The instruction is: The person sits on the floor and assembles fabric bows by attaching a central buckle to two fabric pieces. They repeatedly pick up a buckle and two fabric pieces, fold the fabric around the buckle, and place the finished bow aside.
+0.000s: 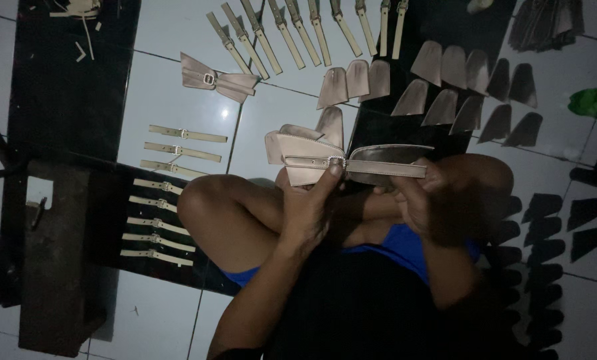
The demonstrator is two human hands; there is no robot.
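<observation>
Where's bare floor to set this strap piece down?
Free: white tile between the buckled piece, the short straps and the toe pieces. Crowded: long straps along the top, dark pieces on the right.

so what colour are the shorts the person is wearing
Blue shorts, seen best in the head view.

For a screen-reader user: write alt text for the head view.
A seated person's left hand and right hand hold a beige buckled strap piece above crossed legs. Rows of beige straps and curved shoe pieces lie around on a white tiled floor in dim light.
</observation>
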